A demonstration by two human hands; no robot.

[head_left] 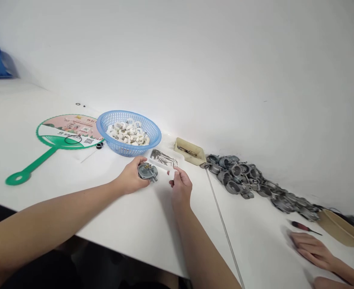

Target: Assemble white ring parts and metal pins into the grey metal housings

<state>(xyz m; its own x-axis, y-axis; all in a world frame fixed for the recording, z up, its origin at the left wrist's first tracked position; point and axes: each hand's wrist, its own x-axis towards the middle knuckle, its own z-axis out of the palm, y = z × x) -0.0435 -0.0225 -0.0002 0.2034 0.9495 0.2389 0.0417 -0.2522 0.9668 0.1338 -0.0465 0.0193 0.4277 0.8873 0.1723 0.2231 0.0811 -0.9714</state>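
My left hand [134,175] is closed around a grey metal carburetor body [147,171], its open bowl side turned up with small brass parts inside. In my right hand [180,186], a white plastic float [171,174] is pinched between thumb and fingers, partly covered by them. A narrow gap separates the two hands above the white table. Just beyond them stands a blue mesh basket [129,150] heaped with white ring-shaped floats [128,132]. Near my right fingers lies a white tray [180,159] holding thin dark metal pins [163,157].
A beige bin [196,158] with metal pieces stands behind the tray. Carburetor bodies [237,174] are piled rightward along the wall. A green-handled fan [41,158] lies left. At right are a screwdriver [305,227], a tan basket [342,230] and another person's hand [312,249].
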